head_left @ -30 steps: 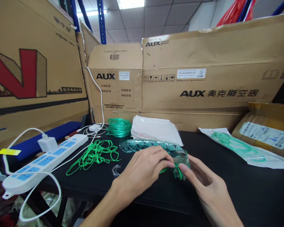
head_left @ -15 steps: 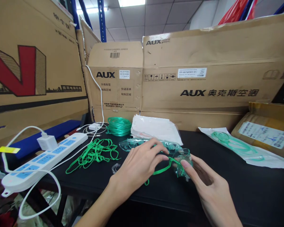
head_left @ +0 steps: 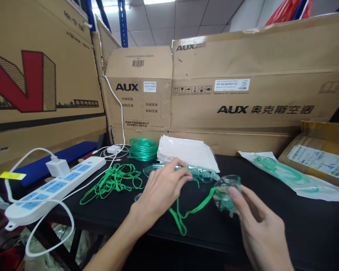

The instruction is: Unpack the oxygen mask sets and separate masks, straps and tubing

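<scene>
My right hand (head_left: 261,224) grips a clear green-tinted face mask (head_left: 225,189) by its edge, thumb over the near side. From the mask a green elastic strap (head_left: 200,207) runs left, sags in a loop below, then rises to my left hand (head_left: 159,186). The fingers of that hand are pinched together on the strap, and a short end shows beyond the fingertips. Behind my left hand lies a row of nested clear masks (head_left: 205,174), partly covered by it. A tangled heap of green elastic straps (head_left: 115,180) is to its left.
Coiled green tubing (head_left: 143,149) and white plastic bags (head_left: 186,150) lie at the back. A bagged mask set (head_left: 285,173) rests at right beside a taped carton (head_left: 322,146). At left are a power strip (head_left: 56,188) and white cables. Large cardboard panels (head_left: 243,67) wall the table.
My right hand has moved right with the mask, away from my left hand. The strap between them is drawn out longer, and my left hand has shifted slightly left.
</scene>
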`<state>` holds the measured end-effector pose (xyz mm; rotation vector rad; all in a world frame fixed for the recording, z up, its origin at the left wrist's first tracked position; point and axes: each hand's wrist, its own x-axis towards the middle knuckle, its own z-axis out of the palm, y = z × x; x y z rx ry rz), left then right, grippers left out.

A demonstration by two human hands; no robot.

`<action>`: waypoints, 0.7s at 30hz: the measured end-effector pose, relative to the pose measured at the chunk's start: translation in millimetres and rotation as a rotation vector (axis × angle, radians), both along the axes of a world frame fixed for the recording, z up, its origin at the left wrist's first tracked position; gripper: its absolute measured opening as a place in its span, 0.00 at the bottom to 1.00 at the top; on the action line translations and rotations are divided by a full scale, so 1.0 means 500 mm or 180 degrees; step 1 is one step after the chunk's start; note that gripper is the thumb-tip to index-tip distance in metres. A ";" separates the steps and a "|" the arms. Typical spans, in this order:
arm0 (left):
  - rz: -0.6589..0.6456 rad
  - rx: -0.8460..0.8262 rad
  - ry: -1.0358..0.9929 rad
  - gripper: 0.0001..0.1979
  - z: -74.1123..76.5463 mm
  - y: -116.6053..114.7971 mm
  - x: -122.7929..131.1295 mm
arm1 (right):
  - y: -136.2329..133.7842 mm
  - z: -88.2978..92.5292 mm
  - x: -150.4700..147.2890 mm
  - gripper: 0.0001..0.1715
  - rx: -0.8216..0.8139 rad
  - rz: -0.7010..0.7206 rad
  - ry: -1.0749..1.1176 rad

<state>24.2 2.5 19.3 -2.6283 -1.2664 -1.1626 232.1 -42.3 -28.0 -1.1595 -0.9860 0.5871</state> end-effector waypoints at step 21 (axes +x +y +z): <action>-0.0449 -0.1022 -0.0778 0.07 -0.017 -0.009 0.044 | -0.006 0.013 -0.015 0.17 0.0386 0.0936 -0.0530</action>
